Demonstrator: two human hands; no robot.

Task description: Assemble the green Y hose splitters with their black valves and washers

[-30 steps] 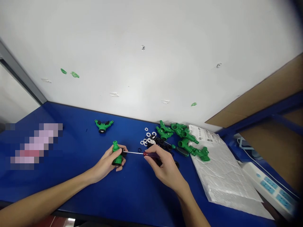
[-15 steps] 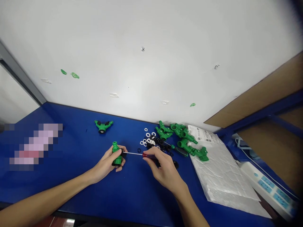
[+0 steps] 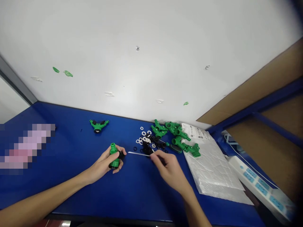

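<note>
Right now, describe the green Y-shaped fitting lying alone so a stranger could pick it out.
On the blue table, by the white wall, look left of the heap of green fittings, beyond the left hand. A green Y-shaped splitter lies there, the only fitting by itself.

The left hand grips an upright green plastic hose connector. At its three o'clock, the right hand pinches a thin steel-shafted screwdriver, its tip just beside the connector, below small white and black rubber washers on a blue workbench.

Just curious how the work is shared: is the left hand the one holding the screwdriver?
No, the right hand holds the screwdriver, while the left hand grips a green plastic hose connector.
</note>
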